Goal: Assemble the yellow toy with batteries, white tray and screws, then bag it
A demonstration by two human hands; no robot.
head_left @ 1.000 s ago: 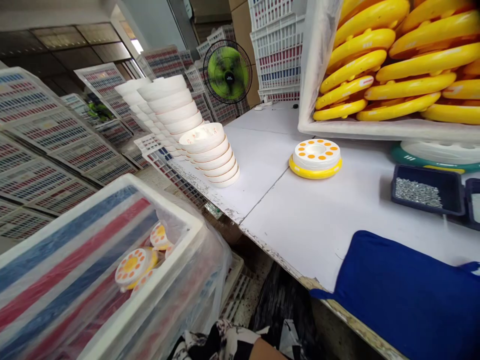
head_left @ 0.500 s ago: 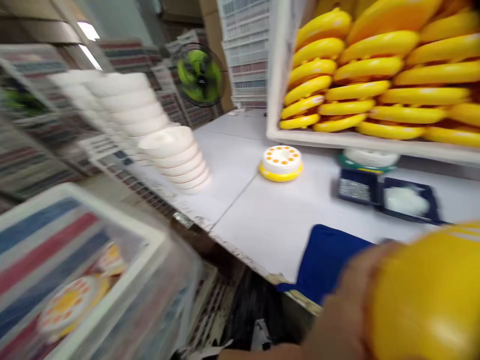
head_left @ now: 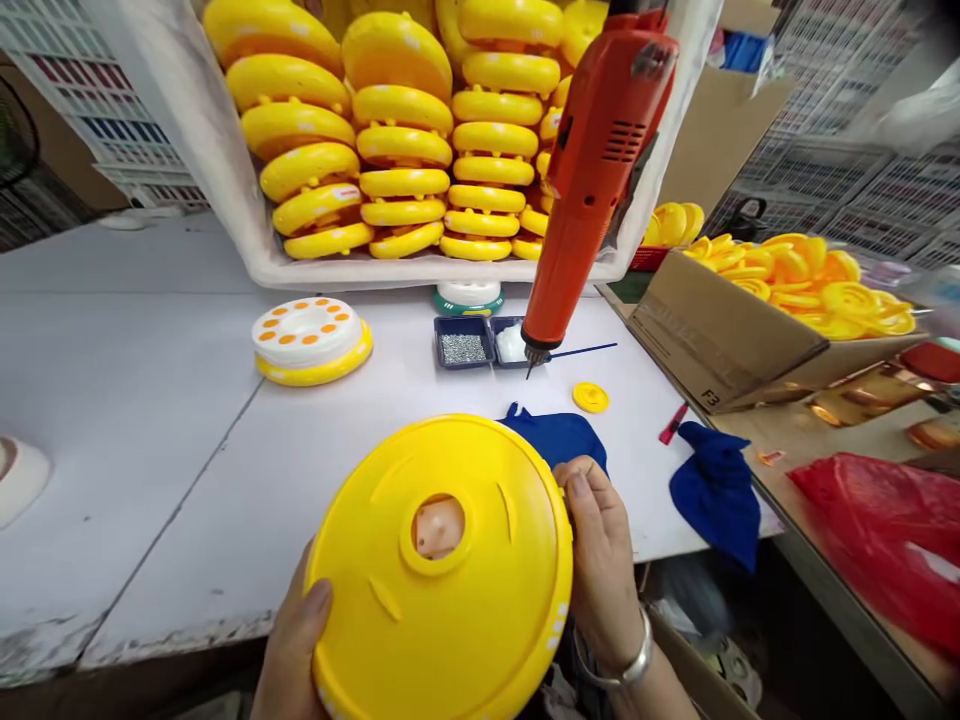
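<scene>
Both my hands hold a large yellow plastic disc (head_left: 442,575) with a round hole in its middle, low in front of me at the table's near edge. My left hand (head_left: 296,640) grips its lower left rim, thumb on top. My right hand (head_left: 600,560), with a silver bracelet at the wrist, clasps its right rim. An orange electric screwdriver (head_left: 592,170) hangs above the table, tip pointing down. Behind the disc lies a blue cloth (head_left: 555,435).
A white crate (head_left: 225,170) of stacked yellow discs stands at the back. On the white table (head_left: 135,420) are an assembled white-and-yellow disc (head_left: 309,338), two small blue trays (head_left: 480,342) with screws, a small yellow cap (head_left: 590,397) and another blue cloth (head_left: 716,490). A cardboard box (head_left: 720,330) of yellow parts is at right.
The view has swung right, away from the lined crate and white stacks. The yellow disc has come into clear view in front of me, held in both hands.
</scene>
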